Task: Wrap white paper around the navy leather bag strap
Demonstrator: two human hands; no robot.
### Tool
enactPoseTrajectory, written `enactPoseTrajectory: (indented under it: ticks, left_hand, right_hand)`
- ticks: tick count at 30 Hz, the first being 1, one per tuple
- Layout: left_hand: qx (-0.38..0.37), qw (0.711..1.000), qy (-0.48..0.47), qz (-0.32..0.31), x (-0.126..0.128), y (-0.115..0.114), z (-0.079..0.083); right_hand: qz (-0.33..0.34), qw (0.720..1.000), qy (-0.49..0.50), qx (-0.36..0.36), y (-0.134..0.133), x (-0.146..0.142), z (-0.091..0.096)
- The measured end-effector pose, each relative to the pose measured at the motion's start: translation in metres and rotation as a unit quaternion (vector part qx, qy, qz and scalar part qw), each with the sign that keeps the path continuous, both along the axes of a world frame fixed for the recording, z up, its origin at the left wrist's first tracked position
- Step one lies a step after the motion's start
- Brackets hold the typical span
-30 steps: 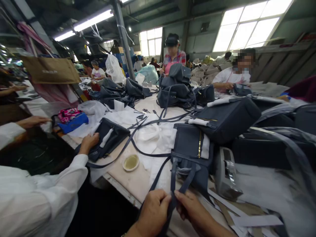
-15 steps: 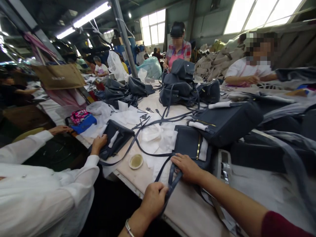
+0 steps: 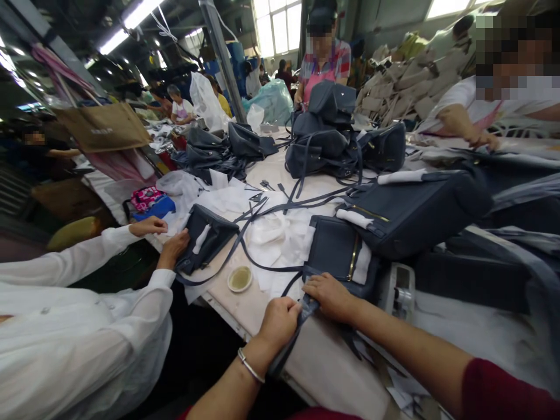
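Strap (image 3: 307,308): I see it between both hands, at the near side of the dark bag (image 3: 331,245).
Left hand (image 3: 278,324): fingers are closed, pinching the strap.
Right hand (image 3: 329,296): fingertips touch the strap; I cannot tell if they grip.
Dish (image 3: 240,279): round, with something yellowish inside.
Table edge (image 3: 227,319): it passes under the left forearm, near the dish.

The near bag (image 3: 329,244) is dark blue, its zip (image 3: 352,261) gold, one shirt (image 3: 343,57) red-checked.
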State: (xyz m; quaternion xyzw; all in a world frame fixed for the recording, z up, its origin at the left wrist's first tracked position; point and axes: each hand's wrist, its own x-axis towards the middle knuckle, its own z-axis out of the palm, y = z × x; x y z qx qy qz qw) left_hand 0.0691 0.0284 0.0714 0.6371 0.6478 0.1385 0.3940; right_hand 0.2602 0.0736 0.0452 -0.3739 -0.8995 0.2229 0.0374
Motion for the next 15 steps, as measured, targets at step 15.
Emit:
enactPoseTrajectory:
  ticks: [15]
  left_hand:
    - [-0.052, 0.967, 0.176, -0.178, 0.033, 0.065, -0.002]
  right_hand:
    - [-0.069, 0.994, 0.059, -0.056, 0.002, 0.037, -0.005]
